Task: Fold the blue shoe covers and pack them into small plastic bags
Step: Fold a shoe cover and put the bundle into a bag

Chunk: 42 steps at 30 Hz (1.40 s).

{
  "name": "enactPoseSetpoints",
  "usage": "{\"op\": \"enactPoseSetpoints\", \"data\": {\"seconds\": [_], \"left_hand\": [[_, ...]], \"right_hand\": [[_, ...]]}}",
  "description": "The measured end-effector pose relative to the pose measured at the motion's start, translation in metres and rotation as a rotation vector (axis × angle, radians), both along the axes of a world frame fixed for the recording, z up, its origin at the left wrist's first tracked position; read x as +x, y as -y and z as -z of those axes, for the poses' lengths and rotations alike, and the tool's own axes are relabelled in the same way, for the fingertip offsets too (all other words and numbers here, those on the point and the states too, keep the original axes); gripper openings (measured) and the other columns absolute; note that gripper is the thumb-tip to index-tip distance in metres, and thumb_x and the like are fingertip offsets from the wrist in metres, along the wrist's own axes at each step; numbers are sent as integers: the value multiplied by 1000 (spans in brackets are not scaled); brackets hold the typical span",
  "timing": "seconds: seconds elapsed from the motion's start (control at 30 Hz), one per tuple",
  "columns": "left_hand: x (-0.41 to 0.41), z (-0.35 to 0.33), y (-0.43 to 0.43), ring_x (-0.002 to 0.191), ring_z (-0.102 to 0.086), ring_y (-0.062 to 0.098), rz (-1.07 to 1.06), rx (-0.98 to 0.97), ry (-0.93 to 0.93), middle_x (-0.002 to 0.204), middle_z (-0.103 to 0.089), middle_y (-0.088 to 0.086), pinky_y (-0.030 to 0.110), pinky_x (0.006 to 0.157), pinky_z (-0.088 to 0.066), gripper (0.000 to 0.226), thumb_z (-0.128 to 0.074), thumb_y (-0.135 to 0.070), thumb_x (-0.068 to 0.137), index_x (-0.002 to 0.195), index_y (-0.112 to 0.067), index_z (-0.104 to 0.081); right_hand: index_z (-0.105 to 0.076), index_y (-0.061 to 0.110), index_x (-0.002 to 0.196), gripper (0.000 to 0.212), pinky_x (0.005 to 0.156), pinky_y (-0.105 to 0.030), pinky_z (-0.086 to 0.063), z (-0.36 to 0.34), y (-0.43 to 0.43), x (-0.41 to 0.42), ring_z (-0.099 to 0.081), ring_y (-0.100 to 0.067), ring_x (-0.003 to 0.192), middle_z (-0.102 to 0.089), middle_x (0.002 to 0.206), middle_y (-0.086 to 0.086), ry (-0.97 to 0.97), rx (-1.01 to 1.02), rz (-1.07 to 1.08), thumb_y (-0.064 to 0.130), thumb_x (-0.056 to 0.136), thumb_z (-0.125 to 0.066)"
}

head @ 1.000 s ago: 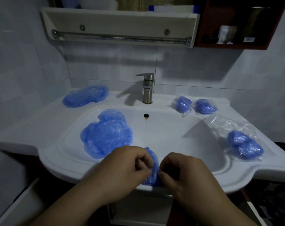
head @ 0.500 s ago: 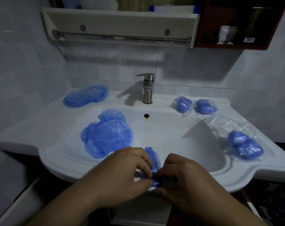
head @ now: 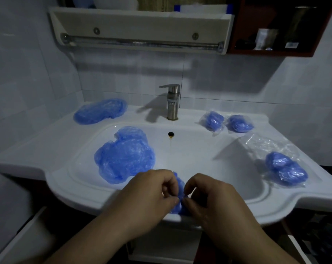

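A small bunched blue shoe cover [head: 179, 195] sits between my two hands over the front rim of the white sink [head: 81, 195]. My left hand [head: 151, 195] pinches its left side and my right hand [head: 209, 197] pinches its right side, fingers curled. A loose heap of unfolded blue shoe covers [head: 124, 154] lies in the basin's left part. More shoe covers [head: 100, 111] lie on the back left ledge. Two packed small bags [head: 212, 120] [head: 239, 123] sit at the back right, another packed bag [head: 286, 169] on the right ledge.
Clear empty plastic bags [head: 266, 143] lie on the right ledge behind the packed one. A steel tap [head: 171, 101] stands at the back centre. A shelf with a towel rail [head: 140, 42] hangs above, and a dark red cabinet [head: 275, 29] is at the upper right.
Both hands have stayed at the front rim, working the small shoe cover; the fingers shifted and the bundle is more tightly bunched between them. Nothing else moved.
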<state>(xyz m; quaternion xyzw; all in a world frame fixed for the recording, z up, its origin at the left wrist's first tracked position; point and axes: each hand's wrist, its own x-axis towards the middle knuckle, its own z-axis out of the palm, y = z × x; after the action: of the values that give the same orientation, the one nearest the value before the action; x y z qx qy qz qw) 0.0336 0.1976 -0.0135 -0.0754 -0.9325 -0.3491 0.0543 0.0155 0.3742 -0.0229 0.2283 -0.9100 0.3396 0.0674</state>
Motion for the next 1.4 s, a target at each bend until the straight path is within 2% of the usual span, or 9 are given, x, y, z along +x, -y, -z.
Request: {"op": "enactPoseSetpoints", "data": {"seconds": [0.13,0.23,0.33,0.53,0.7,0.9,1.0,1.2,1.4], "left_hand": [[-2,6,0,85,-55,-2,-1,-144,-97,87,-56,-19,16,76,-45,21,-73,-30,83,68,-36,-59],[-3,3,8,91,-58,0,84,-148,-73,93,-58,-20,26,85,-52,10,-72,-43,81,77,-36,-66],[0,-5,17,93,-61,-4,218,-148,18,97,-60,-22,20,85,-53,29,-77,-54,71,92,-36,-72],[7,-14,15,81,-63,-1,204,-183,-9,83,-66,-19,13,66,-47,8,-78,-40,77,84,-38,-73],[8,-16,13,61,-61,-2,95,-26,53,69,-68,-15,12,59,-44,5,-74,-29,83,82,-29,-69],[5,-6,7,68,-61,-2,-49,-121,38,72,-65,-17,11,60,-41,15,-69,-32,85,70,-30,-67],[5,-3,2,83,-56,-2,-72,-149,-44,86,-55,-19,9,69,-38,20,-72,-31,84,68,-33,-60],[2,-2,8,86,-59,0,64,-181,-63,89,-60,-18,25,81,-51,8,-67,-25,86,81,-32,-70],[6,-13,18,87,-60,-2,230,-180,37,94,-61,-21,19,75,-52,23,-76,-52,75,91,-37,-70]], "right_hand": [[-70,40,93,11,71,-24,-47,0,4,-1,-61,-8,77,-65,82,7,-41,98,-59,41,86,-62],[-69,42,98,31,70,-20,-46,-2,-1,-1,-56,-3,79,-54,87,13,-85,159,-134,61,78,-57],[-70,39,96,47,66,-18,-45,-6,-6,-2,-55,-4,77,-52,87,11,-57,184,-202,72,65,-55],[-62,48,77,4,62,-11,-39,-12,-12,-2,-57,-2,75,-58,79,18,-28,175,-228,51,75,-63],[-68,36,82,13,62,-20,-49,-11,-6,-1,-63,-7,65,-69,72,11,56,-11,-134,23,82,-72],[-57,35,71,18,59,-15,-44,0,7,-1,-60,-3,66,-64,63,15,22,13,25,28,80,-71],[-66,33,80,7,67,-19,-44,-2,11,-1,-58,-8,76,-64,76,9,-24,116,15,31,86,-63],[-68,36,97,29,69,-21,-44,-6,-2,-5,-53,-4,80,-52,85,13,-60,178,-209,55,79,-56],[-64,36,91,26,61,-12,-38,-7,-6,-7,-54,-5,77,-54,83,11,-70,208,-255,54,74,-69]]}}
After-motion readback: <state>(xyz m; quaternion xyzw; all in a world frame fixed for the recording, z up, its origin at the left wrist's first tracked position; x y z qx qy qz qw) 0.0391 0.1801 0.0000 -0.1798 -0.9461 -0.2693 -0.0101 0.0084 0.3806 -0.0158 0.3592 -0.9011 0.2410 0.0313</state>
